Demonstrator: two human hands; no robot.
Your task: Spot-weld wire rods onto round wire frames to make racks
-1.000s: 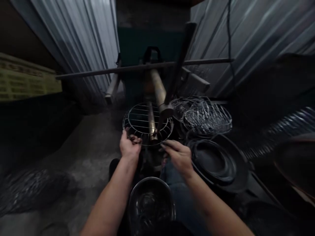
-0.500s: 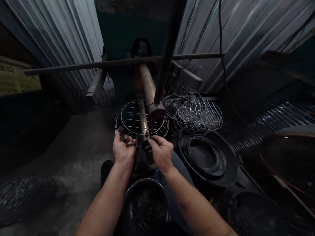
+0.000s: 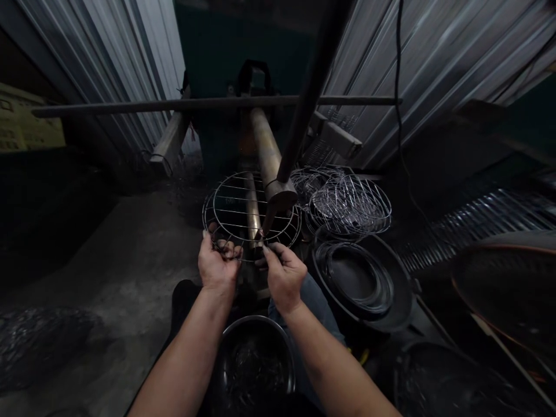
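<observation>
A round wire rack (image 3: pixel 234 200) with parallel bars and an outer ring lies level at the welding machine's two electrodes. My left hand (image 3: pixel 218 262) is closed around the near-left part of its rim. Close to the electrode tips, my right hand (image 3: pixel 284 272) pinches at the rack's near edge; whether it holds the rim or a small wire piece there is hidden by the fingers. The thick upper brass-coloured arm (image 3: pixel 266 145) reaches over the rack, and the thinner lower arm (image 3: pixel 252 205) passes beneath it. Between my knees sits a metal bowl (image 3: pixel 291 353) with small shiny pieces inside.
Finished-looking wire racks (image 3: pixel 351 205) are heaped to the right. Nearer, wire rings (image 3: pixel 386 289) lie in a dark basin. A long horizontal bar (image 3: pixel 143 106) crosses behind, and a dark slanted rod (image 3: pixel 304 104) comes down to the upper arm. A yellow crate (image 3: pixel 32 124) stands far left.
My right hand has shifted very slightly at the rack's edge, its fingers still pinched. The left hand keeps its hold, and the whole view has tilted a little.
</observation>
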